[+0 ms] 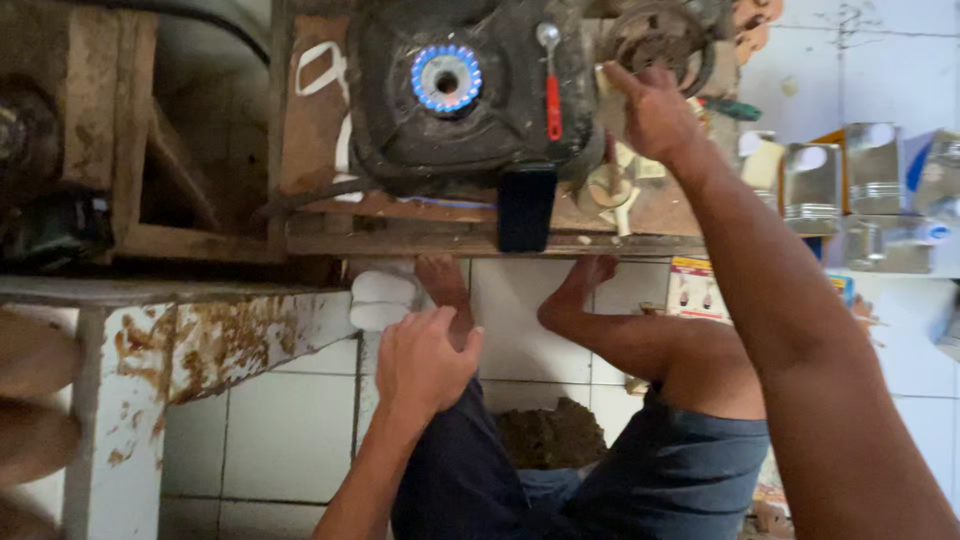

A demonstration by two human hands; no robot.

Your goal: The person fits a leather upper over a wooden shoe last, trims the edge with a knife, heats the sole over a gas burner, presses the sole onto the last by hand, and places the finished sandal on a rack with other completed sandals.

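A black gas stove [470, 95] sits on a worn wooden board [320, 120], its ring burner [446, 77] lit with a blue flame. A red-handled tool [552, 85] lies on the stove's right side. My right hand [655, 112] reaches up to the stove's right edge, fingers against a dark round metal part [655, 38]; whether it grips anything is unclear. My left hand [425, 360] rests on my left knee, fingers curled loosely, holding nothing. My bare feet [445, 285] press against the tiled floor under the board.
A black rectangular object [527, 208] hangs at the board's front edge. Several metal tins [870, 180] stand at the right on white tiles. A rust-stained white bench [190, 340] lies at left beside a wooden frame [120, 130]. A brown clump [550, 435] sits between my legs.
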